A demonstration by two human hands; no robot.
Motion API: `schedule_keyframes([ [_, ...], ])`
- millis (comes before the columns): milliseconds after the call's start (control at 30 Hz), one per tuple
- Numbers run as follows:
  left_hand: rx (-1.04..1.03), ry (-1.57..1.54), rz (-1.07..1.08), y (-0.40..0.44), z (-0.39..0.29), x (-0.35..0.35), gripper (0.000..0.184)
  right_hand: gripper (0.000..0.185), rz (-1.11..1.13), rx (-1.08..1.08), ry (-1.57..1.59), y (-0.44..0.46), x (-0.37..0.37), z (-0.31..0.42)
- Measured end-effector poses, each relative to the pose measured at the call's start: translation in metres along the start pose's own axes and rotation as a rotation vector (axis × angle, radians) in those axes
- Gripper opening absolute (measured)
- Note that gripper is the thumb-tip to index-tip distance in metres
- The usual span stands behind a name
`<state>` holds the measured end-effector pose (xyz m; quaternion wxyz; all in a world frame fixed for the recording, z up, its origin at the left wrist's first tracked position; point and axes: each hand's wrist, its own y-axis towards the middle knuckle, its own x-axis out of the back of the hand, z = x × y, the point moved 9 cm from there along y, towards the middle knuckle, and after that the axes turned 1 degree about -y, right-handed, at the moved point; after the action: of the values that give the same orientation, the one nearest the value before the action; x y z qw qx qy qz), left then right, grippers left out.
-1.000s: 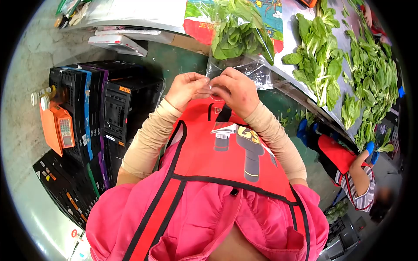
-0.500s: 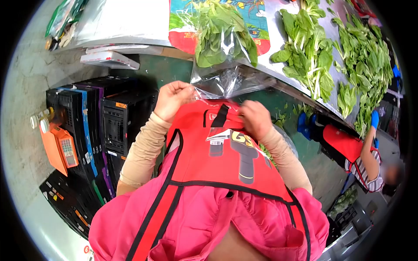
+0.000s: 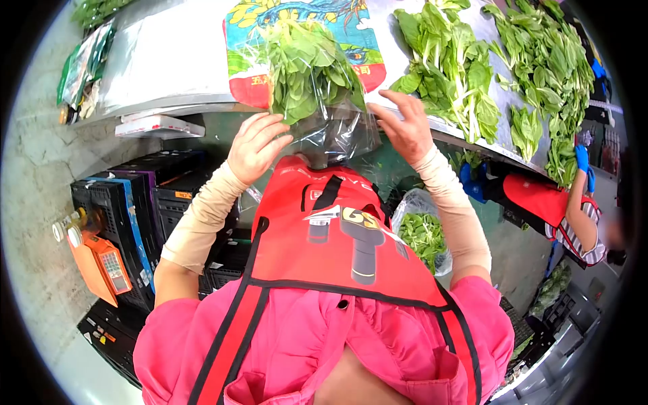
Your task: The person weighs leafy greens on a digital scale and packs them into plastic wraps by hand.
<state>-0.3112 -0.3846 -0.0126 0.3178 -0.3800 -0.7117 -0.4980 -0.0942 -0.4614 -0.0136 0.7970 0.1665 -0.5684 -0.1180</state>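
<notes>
A clear plastic bag (image 3: 337, 135) with leafy greens (image 3: 307, 71) in it lies on a colourful printed mat (image 3: 246, 54) at the table's edge, its greenless end hanging over the edge. My left hand (image 3: 258, 146) is at the bag's left side, fingers extended and slightly spread, with nothing visibly gripped. At the right side my right hand (image 3: 407, 126) has its fingers apart, near the bag, holding nothing. Whether the fingertips touch the plastic is hard to tell.
Loose greens (image 3: 466, 74) lie on the metal table (image 3: 169, 101). Black crates (image 3: 111, 202) and an orange scale (image 3: 101, 270) stand left. A lined basket of greens (image 3: 422, 233) is below my right forearm. A person with blue gloves (image 3: 582, 158) is at the right.
My hands have moved from pinching together at the bag's near end to its two sides, and their fingers have opened. The view has shifted, and the basket now shows.
</notes>
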Motion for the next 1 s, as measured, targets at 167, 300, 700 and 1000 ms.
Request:
schedule_keyframes([
  [167, 0.014, -0.066, 0.009, -0.003, 0.003, 0.000, 0.027, 0.045, 0.225, 0.405, -0.041, 0.015, -0.010, 0.032],
  [300, 0.015, -0.071, 0.007, -0.003, 0.004, 0.000, 0.028, 0.025, 0.427, 0.572, -0.042, 0.023, -0.015, 0.037],
  [700, 0.408, -0.387, -0.269, -0.003, 0.044, 0.040, 0.012, 0.007, 0.066, -0.020, 0.869, 0.069, 0.010, -0.008],
  [1000, 0.642, -0.754, -0.749, 0.049, 0.127, 0.045, 0.012, 0.010, -0.522, -0.285, 1.331, 0.159, -0.019, -0.040],
])
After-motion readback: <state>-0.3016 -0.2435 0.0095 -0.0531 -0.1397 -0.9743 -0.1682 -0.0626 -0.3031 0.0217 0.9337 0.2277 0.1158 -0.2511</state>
